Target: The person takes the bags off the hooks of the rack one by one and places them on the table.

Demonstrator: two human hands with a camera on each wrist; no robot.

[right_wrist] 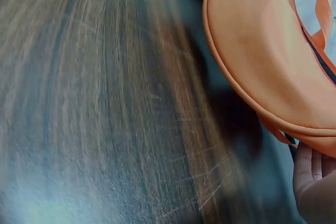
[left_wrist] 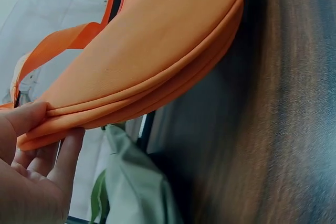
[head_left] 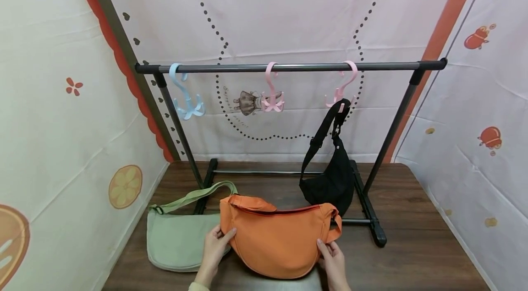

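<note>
Both hands hold an orange half-moon shoulder bag (head_left: 276,238) by its two ends, with its zipped edge upward. The left hand (head_left: 215,249) pinches the left end, thumb on the front face and fingers behind, as the left wrist view shows on the bag's piped edge (left_wrist: 131,90). At the other end, the right hand (head_left: 332,261) grips below the strap loop, its thumb in front; in the right wrist view its fingers (right_wrist: 310,166) reach under the bag. A light green shoulder bag (head_left: 177,240) lies left of the orange one, partly behind the left hand.
A black rack (head_left: 231,68) stands across the wooden table (head_left: 420,236). On its bar hang a blue hook (head_left: 187,98), a pink hook (head_left: 272,94) and another pink hook (head_left: 346,78), which carries a black bag (head_left: 330,185) by its strap. Patterned cloth (head_left: 288,16) surrounds the table.
</note>
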